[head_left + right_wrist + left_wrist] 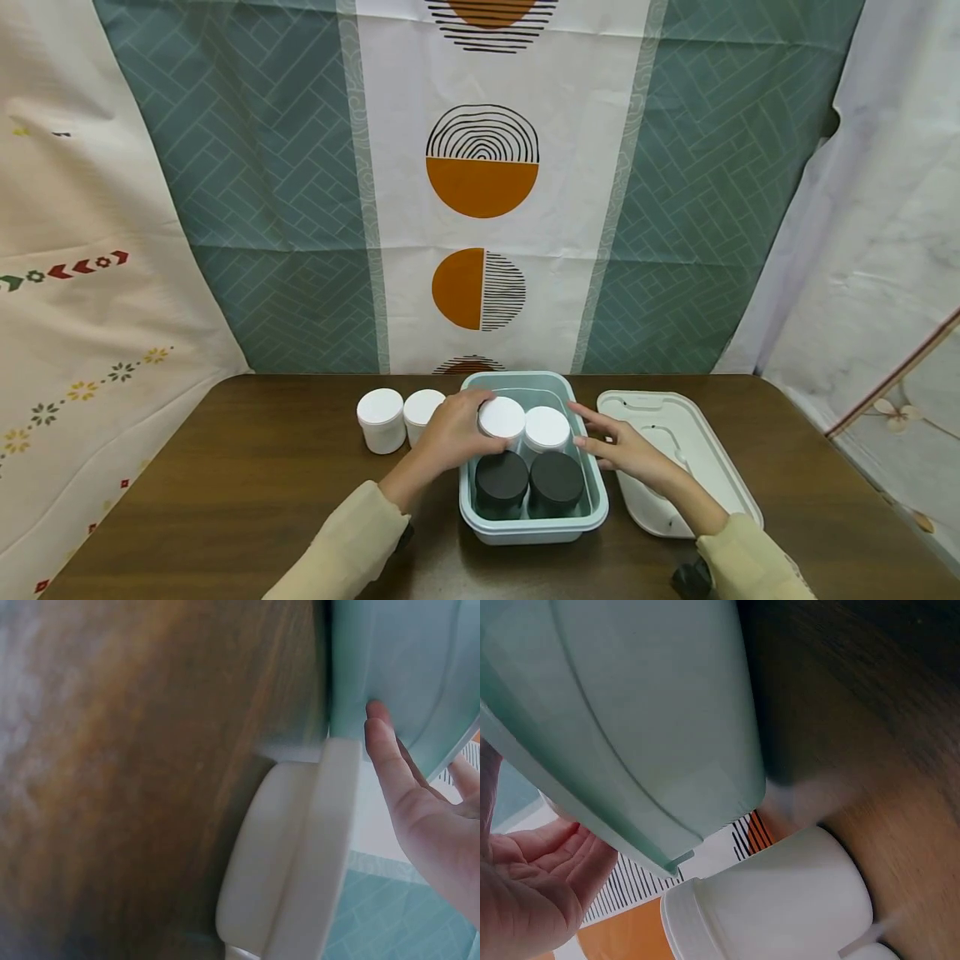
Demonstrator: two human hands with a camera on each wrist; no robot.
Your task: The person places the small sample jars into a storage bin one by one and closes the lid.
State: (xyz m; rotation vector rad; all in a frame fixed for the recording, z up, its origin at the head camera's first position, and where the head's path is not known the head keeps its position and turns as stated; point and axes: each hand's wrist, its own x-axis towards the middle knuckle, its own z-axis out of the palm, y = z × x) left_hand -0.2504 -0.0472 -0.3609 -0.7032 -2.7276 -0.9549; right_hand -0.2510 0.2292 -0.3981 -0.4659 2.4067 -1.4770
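A pale blue-green plastic bin [534,527] stands mid-table, holding two white-lidded jars and two black-lidded jars [501,477]. My left hand [450,427] reaches over the bin's left rim and grips the rear left white-lidded jar [502,417] by its lid, thumb in front and fingers behind. Beside that jar is the other white-lidded jar [547,428]. Along the bin's right side lies my right hand [626,450], fingers spread and extended, with fingertips at the rim and outer wall. The right wrist view shows a finger against the bin wall [390,660].
Two more white jars [381,423] stand left of the bin; one shows close up as a white jar [780,900] in the left wrist view. A white rectangular lid [697,450] lies right of the bin. Patterned cloth [285,167] hangs behind the brown table [247,467].
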